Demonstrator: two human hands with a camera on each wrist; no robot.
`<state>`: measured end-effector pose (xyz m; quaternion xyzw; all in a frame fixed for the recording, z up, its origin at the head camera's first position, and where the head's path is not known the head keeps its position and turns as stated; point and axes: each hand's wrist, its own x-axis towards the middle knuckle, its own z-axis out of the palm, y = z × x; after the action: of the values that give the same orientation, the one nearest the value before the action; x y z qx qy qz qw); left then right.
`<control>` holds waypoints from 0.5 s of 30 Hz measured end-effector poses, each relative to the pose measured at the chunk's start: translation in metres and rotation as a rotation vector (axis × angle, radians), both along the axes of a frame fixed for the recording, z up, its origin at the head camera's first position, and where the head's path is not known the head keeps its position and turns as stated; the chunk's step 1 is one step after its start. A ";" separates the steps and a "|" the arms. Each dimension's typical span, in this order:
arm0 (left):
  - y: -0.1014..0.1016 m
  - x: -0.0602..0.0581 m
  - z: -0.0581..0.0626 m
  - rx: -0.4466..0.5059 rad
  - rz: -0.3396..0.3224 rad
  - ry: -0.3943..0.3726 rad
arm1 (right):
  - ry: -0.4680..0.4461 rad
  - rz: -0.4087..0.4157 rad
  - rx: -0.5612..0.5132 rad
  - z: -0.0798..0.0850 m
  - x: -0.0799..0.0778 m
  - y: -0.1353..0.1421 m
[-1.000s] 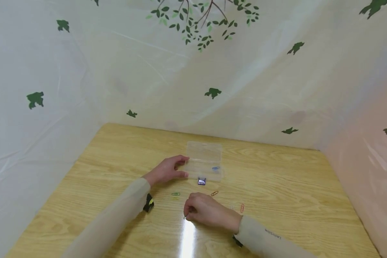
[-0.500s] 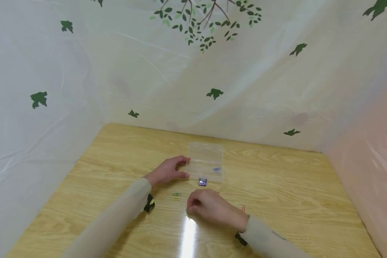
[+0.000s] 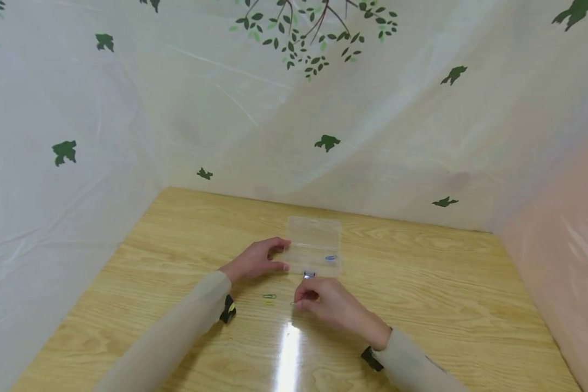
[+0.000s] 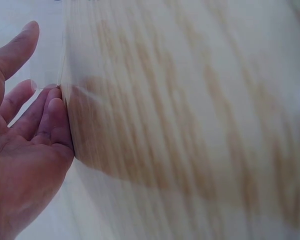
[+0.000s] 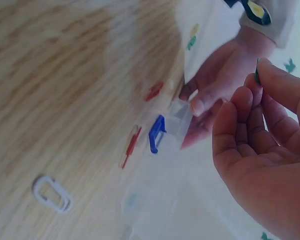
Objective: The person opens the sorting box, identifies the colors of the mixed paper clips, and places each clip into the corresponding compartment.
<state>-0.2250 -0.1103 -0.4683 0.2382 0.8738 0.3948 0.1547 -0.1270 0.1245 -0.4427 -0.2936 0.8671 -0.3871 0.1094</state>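
My right hand (image 3: 330, 305) pinches a small green paper clip (image 5: 257, 72) between thumb and forefinger, above the table in front of a clear plastic box (image 3: 313, 231). The box lies with its lid folded back, a blue paper clip (image 3: 330, 258) inside and a blue clasp (image 3: 308, 274) at its front edge. My left hand (image 3: 257, 258) rests at the box's left side, thumb near the front corner and forefinger near the hinge, fingers extended. A green paper clip (image 3: 269, 296) and a yellow one (image 3: 268, 302) lie left of my right hand.
The right wrist view shows a white paper clip (image 5: 52, 194) and a red one (image 5: 131, 147) on the wooden table (image 3: 421, 288); my right hand and arm hide them in the head view. A pale, leaf-printed sheet (image 3: 255, 136) hangs behind the table.
My right hand has moved forward toward the box, carrying the pinched paper clip, and now covers the red paper clips in the head view. My left hand stays at the box.
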 end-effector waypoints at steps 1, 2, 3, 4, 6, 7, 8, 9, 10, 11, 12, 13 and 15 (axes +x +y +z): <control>0.000 0.000 0.000 0.001 -0.001 0.000 | 0.002 -0.009 -0.007 0.001 0.000 0.001; 0.000 0.000 -0.001 0.001 -0.001 0.000 | 0.007 -0.019 -0.012 0.001 -0.001 0.003; -0.001 0.000 -0.001 0.002 -0.001 0.001 | 0.012 -0.025 -0.017 0.002 -0.001 0.004; -0.001 0.000 -0.002 0.003 0.000 0.001 | 0.016 -0.030 -0.022 0.003 -0.002 0.005; -0.001 0.000 -0.002 0.007 -0.001 -0.001 | 0.023 -0.039 -0.039 0.004 -0.003 0.009; -0.001 -0.001 -0.002 0.008 -0.001 -0.002 | 0.032 -0.043 -0.044 0.005 -0.003 0.011; -0.001 -0.001 -0.002 0.005 -0.001 0.001 | 0.037 -0.047 -0.047 0.006 -0.004 0.013; -0.001 0.000 -0.002 0.003 -0.001 0.002 | 0.040 -0.051 -0.051 0.006 -0.004 0.014; -0.001 -0.001 -0.002 0.002 -0.001 0.002 | 0.048 -0.055 -0.053 0.007 -0.005 0.016; -0.001 0.000 -0.002 0.002 -0.001 0.000 | 0.055 -0.063 -0.056 0.008 -0.005 0.017; -0.001 0.000 -0.002 0.001 0.000 -0.002 | 0.064 -0.071 -0.056 0.010 -0.006 0.019; 0.000 0.000 -0.002 0.000 0.002 -0.003 | 0.068 -0.080 -0.058 0.011 -0.007 0.020; 0.000 0.000 -0.002 0.003 0.008 -0.012 | 0.066 -0.102 -0.063 0.014 -0.009 0.023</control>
<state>-0.2246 -0.1103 -0.4706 0.2322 0.8733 0.3980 0.1581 -0.1356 0.1473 -0.4289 -0.2648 0.8716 -0.4094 0.0515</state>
